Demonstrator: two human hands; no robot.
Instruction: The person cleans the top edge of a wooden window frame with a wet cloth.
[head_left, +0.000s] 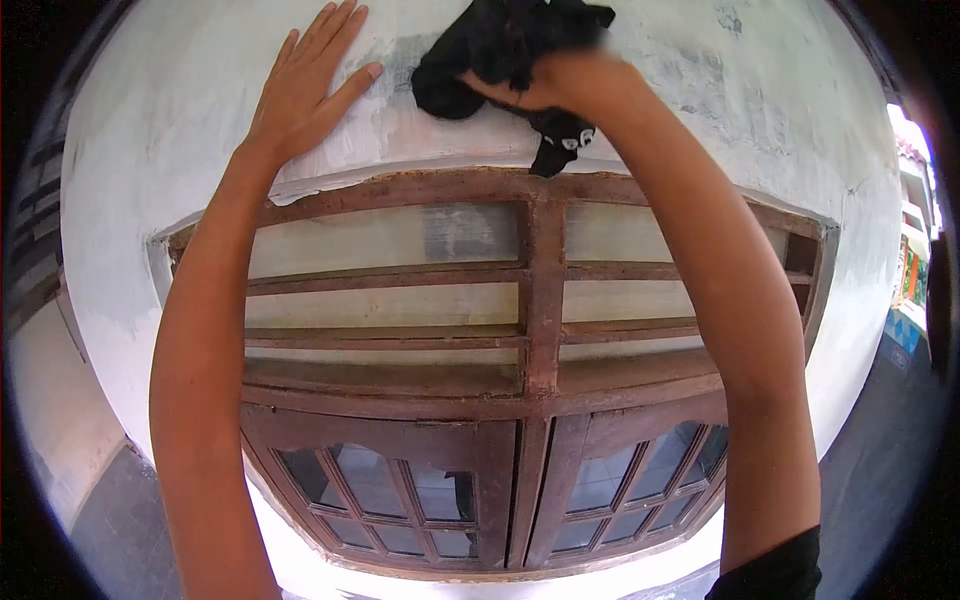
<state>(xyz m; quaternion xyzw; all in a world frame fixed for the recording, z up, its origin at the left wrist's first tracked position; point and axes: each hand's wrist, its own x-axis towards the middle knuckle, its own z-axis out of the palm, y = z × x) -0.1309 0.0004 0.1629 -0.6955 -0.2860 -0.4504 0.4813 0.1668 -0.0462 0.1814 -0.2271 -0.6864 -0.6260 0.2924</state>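
Note:
High on a pale, patchy wall [720, 130], my right hand [560, 82] grips a bunched black cloth [455, 85] that lies against the surface. Part of the cloth hangs below the hand, with a small white print on it, close to the top of the window frame. Most of my right fingers are hidden in its folds. To the left, my left hand [315, 80] rests flat on the wall, thumb spread from the fingers, holding nothing. A grey smudge on the wall shows between the hand and the cloth.
Below both hands is a brown wooden window frame [543, 300] with horizontal slats and a central post. Under it are two shutters with glass panes [400, 480]. The wall's plaster edge above the frame looks rough. Grey floor [120, 510] shows at lower left.

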